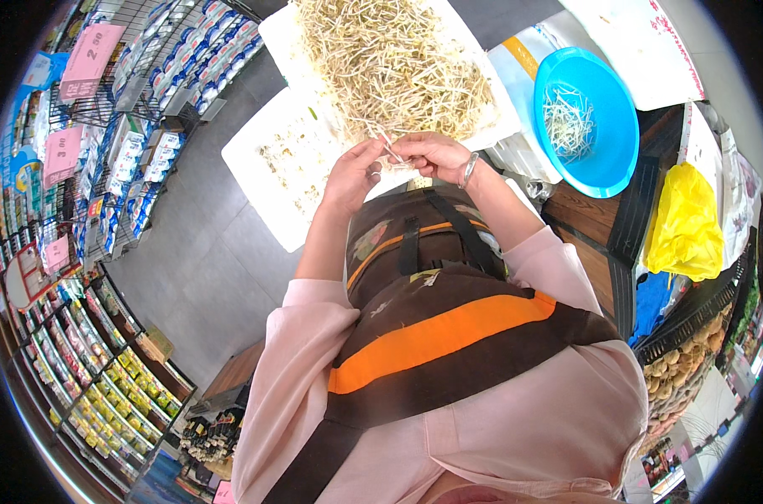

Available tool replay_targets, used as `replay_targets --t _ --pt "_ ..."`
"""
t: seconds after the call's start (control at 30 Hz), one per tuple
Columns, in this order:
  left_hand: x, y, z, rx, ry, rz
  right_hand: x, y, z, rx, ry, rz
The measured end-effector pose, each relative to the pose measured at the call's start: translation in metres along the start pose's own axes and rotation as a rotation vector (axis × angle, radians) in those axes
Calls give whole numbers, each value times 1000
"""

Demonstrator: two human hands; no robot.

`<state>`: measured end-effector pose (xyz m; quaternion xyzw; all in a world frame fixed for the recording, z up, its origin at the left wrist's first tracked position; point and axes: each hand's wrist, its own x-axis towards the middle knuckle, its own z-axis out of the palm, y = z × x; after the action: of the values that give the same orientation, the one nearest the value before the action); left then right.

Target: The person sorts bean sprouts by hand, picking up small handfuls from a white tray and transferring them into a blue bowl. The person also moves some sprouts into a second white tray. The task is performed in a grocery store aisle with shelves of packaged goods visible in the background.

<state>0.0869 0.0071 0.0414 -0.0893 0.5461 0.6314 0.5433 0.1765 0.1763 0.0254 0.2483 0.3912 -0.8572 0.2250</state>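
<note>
Close together at the near edge of a heap of bean sprouts (pixel 407 69), both my hands meet in front of my apron. Pale sprouts (pixel 391 150) are pinched between the fingertips of my left hand (pixel 355 173) and my right hand (pixel 433 154), which wears a bracelet on its wrist. How many sprouts each hand holds is hard to tell. The heap lies on a white foam board or box lid (pixel 501 123). To the right, a blue plastic basin (pixel 615 151) contains a small pile of white sprouts (pixel 567 123).
Scraps lie on a second white foam board (pixel 249 151) at the left. A yellow plastic bag (pixel 687 227) hangs at the right, near a wooden stand (pixel 583 208). Store shelves (pixel 136 126) with packaged goods line the left, beyond the grey tiled floor (pixel 199 239).
</note>
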Motion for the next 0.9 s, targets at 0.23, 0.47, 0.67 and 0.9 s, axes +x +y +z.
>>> replay_targets --t 0.23,0.47,0.67,0.9 --pt "1 5 1 -68 12 147 -2 1 -5 4 15 -51" --pt "2 14 1 83 61 213 -8 -2 -7 105 -20 -23" --pt "4 18 2 206 59 270 -13 -4 -4 180 21 -37" --pt "0 21 11 363 129 411 -16 -7 -7 208 12 -48"
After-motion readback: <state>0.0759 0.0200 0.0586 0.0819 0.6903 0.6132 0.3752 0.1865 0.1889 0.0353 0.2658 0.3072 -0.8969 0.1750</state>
